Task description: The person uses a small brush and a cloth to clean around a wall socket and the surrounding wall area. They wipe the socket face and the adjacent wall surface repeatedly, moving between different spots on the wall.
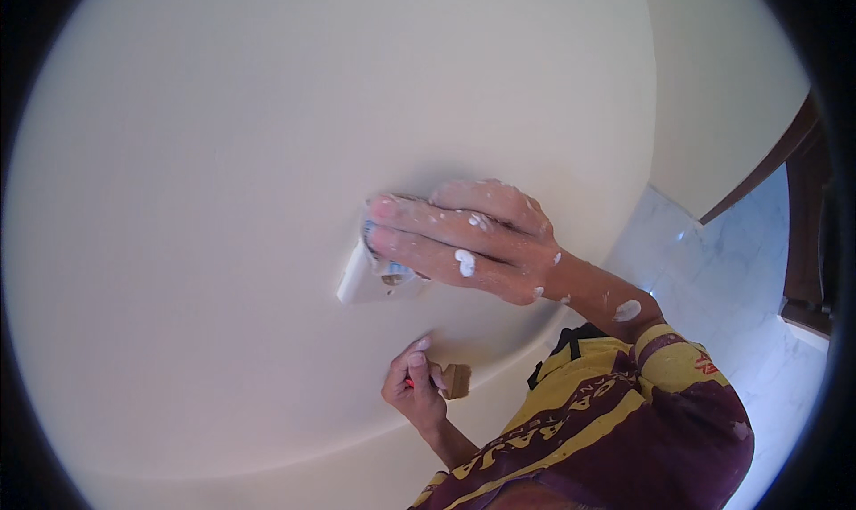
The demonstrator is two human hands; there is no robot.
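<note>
My right hand [481, 238], spotted with white paste, reaches across a pale wall. Its fingers lie long and close together over a thin, crumpled white piece with blue print [373, 240]. This piece sits against a white rectangular wall plate [353, 278], partly covered by my fingers. A small brownish patch shows at its lower edge. Lower down, my left hand [415, 387] is closed around a small paintbrush [456, 382]; its tan, square bristle end sticks out to the right. A bit of red shows between the fingers, while the rest of the handle is hidden.
The pale wall [223, 153] fills most of the view and meets another surface along an edge at the right. Beyond lie a glossy marbled floor [713, 278] and dark brown woodwork [807, 216]. My yellow and maroon shirt [615, 421] takes up the lower right.
</note>
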